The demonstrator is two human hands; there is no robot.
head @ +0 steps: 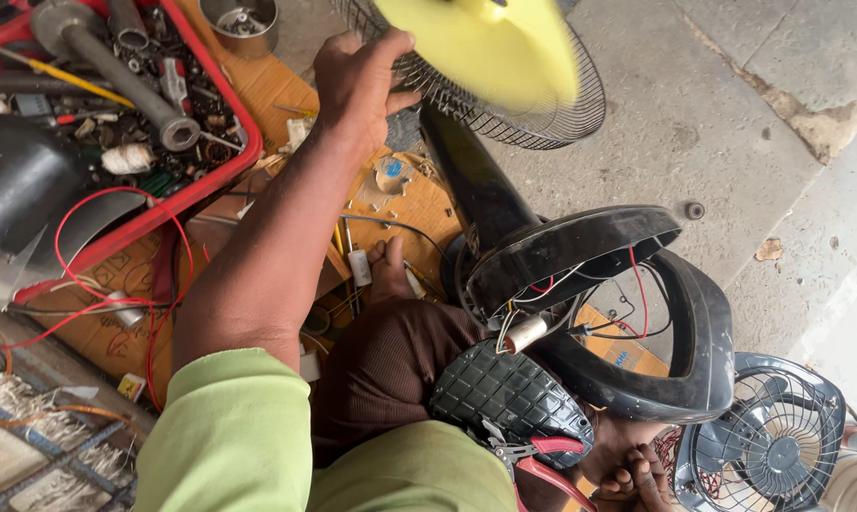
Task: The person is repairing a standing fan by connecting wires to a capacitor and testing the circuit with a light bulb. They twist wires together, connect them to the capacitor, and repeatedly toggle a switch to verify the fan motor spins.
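One left hand shows in full, reaching up and away from the body, fingers spread wide and resting on the rim of the round wire fan guard; just beyond the fingertips spins one blurred yellow plastic fan blade. The right hand sits low by the knee, fingers curled, and what it grips I cannot tell. Below the left wrist runs one black fan stem down to one opened black plastic fan base with red and white wires spilling out. Left of the forearm stands one red plastic tray crowded with metal pipes, screws and tools — its edge close to the arm, leaving little room on that side. One small steel bowl sits up and left of the hand. Near the right hand lie one pair of red-handled pliers and one small grey desk fan. To the right of the left hand the cracked concrete floor lies open — flattened cardboard covers the ground beneath the arm.
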